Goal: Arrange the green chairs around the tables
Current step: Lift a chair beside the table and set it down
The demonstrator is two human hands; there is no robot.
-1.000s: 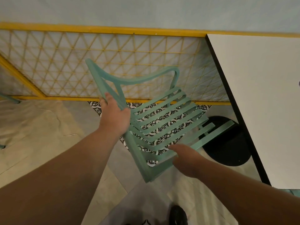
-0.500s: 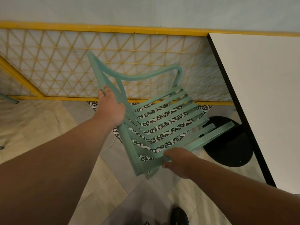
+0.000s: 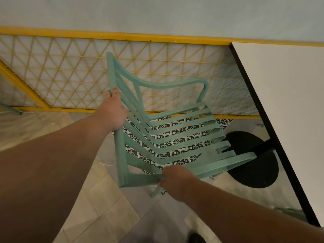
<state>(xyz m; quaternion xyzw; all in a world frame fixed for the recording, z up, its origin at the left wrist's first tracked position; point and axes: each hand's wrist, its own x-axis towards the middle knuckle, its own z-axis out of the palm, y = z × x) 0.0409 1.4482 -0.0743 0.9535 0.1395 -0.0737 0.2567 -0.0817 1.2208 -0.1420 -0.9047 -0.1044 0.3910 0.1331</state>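
Observation:
A green slatted plastic chair hangs tilted above the floor, its backrest to the left and its seat slats running toward the table. My left hand grips the backrest's edge. My right hand grips the seat's near rail from below. The white table with a black edge stands at the right, and the chair's far end reaches over its round black base.
A yellow lattice fence runs along the wall behind the chair. Patterned black-and-white tiles show through the slats. Part of another green chair peeks out under the table's near edge. My shoe is at the bottom.
Both hands have turned the chair, so the backrest stands more upright and the seat lies squarer to the table. The chair sits slightly closer to me.

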